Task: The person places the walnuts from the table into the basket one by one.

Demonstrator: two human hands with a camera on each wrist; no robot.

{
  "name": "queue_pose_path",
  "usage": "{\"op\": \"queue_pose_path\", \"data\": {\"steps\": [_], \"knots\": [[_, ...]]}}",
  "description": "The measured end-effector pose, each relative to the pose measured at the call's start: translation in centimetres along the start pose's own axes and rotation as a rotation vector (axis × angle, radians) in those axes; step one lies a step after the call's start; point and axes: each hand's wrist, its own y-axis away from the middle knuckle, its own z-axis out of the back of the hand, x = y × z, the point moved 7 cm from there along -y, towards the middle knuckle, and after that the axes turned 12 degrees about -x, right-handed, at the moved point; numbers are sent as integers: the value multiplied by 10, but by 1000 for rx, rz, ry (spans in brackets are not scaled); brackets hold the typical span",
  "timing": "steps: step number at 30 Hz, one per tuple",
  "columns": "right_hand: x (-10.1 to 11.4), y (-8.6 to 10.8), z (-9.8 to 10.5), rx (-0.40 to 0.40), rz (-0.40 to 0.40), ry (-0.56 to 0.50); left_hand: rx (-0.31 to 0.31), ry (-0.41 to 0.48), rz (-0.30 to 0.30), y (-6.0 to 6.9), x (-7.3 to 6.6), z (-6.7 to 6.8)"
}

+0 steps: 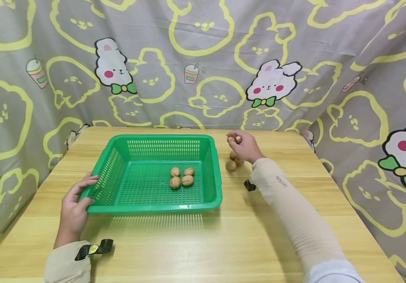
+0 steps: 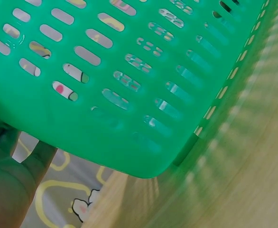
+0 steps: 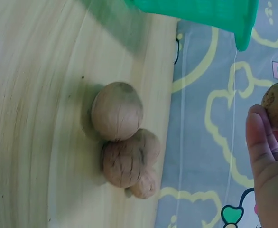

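Note:
My left hand grips the left rim of a green plastic basket with slotted walls; in the left wrist view its fingers are partly hidden by the wall. Several walnuts sit grouped on the basket's floor, right of its middle. Off the basket's right side, my right hand pinches one walnut between thumb and fingers, raised above the table. Beneath that hand, several more walnuts lie close together on the wood, some partly covered by the hand in the head view.
The wooden table carries the basket and the loose walnuts. A grey curtain with yellow cartoon outlines hangs behind the table and along its sides. Black camera straps are on the wrists.

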Motion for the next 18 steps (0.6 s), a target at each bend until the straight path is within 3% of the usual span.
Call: {"op": "queue_pose_path", "data": {"steps": [9,18], "knots": [[17,-5,-4,-10,32,-47,-8,6,-6,-2,0,0],[34,-7,-12,51,-37,-247,-8,14,0,-1,-1,-1]]}}
